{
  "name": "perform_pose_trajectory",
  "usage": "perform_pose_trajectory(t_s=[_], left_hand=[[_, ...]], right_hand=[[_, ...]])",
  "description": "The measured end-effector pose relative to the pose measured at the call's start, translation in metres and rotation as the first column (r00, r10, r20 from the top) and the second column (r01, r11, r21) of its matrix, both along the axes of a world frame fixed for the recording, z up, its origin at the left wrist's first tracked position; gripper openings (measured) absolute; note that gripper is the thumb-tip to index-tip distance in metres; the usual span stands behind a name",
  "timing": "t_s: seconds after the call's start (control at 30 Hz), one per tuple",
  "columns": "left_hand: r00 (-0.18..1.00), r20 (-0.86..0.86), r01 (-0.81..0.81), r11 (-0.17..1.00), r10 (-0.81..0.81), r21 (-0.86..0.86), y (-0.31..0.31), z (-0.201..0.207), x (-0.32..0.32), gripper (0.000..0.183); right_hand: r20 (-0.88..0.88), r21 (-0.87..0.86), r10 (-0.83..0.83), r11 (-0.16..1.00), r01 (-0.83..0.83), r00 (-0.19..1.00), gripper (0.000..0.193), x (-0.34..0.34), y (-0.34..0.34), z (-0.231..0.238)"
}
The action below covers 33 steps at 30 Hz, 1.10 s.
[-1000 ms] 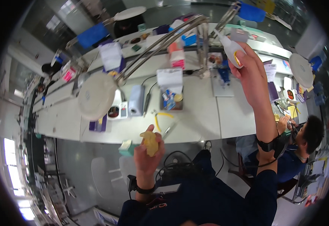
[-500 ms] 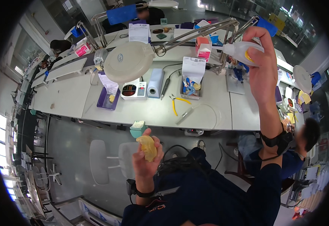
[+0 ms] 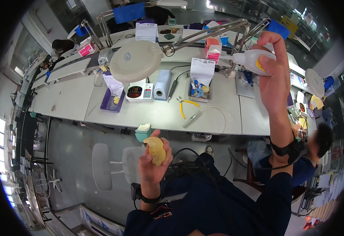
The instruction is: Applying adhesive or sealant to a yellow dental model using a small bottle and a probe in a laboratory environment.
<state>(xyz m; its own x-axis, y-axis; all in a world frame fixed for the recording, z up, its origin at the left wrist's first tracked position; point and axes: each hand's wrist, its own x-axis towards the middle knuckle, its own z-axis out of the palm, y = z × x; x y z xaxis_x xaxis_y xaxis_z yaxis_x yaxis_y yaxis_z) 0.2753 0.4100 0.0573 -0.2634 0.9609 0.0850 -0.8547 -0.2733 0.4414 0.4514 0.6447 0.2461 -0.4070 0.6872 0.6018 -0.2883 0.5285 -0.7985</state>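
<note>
My left hand is closed around a yellow plaster dental model, holding it in front of the bench edge. Thumb and fingers grip its sides. Higher up and to the right, my right hand is wrapped round a translucent squeeze bottle. The bottle lies on its side in my grip, its thin nozzle pointing left, well apart from the model. Just beyond my left hand is a small teal box with a white top, at the bench edge.
On the bench lie yellow-handled cutters, a handpiece, a clear tube, a grey tray and a purple tray. A round lamp overhangs them. A co-worker sits at right.
The dental model has turned in my left hand, showing a broader face. My right hand has lowered the bottle slightly, still gripping it.
</note>
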Motion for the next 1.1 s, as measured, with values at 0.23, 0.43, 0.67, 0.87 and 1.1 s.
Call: perform_pose_trajectory(t_s=[0.23,0.43,0.67,0.87,1.1], left_hand=[[0.999,0.022,0.046,0.999,-0.046,0.024,0.006,-0.002,0.002,0.073],[0.998,0.055,-0.006,1.000,0.007,-0.016,0.000,-0.003,0.004,0.073],[0.999,0.015,0.040,0.998,-0.040,-0.048,0.006,0.020,-0.003,0.069],[0.998,-0.043,0.046,0.997,-0.049,-0.070,0.004,0.027,-0.003,0.071],[0.991,0.046,0.125,0.992,-0.126,0.013,0.008,0.028,0.000,0.072]], right_hand=[[0.038,0.055,-0.048,0.997,0.046,0.998,0.031,0.012,0.003,-0.003],[-0.004,-0.168,0.028,0.985,-0.028,1.000,0.030,0.001,0.004,-0.013],[-0.225,-0.457,0.277,0.817,-0.353,0.934,0.026,-0.031,-0.046,-0.068],[-0.317,-0.642,0.282,0.639,-0.424,0.906,0.026,-0.059,-0.085,-0.106],[-0.188,-0.594,0.244,0.743,-0.308,0.951,0.024,-0.063,-0.090,-0.111]])
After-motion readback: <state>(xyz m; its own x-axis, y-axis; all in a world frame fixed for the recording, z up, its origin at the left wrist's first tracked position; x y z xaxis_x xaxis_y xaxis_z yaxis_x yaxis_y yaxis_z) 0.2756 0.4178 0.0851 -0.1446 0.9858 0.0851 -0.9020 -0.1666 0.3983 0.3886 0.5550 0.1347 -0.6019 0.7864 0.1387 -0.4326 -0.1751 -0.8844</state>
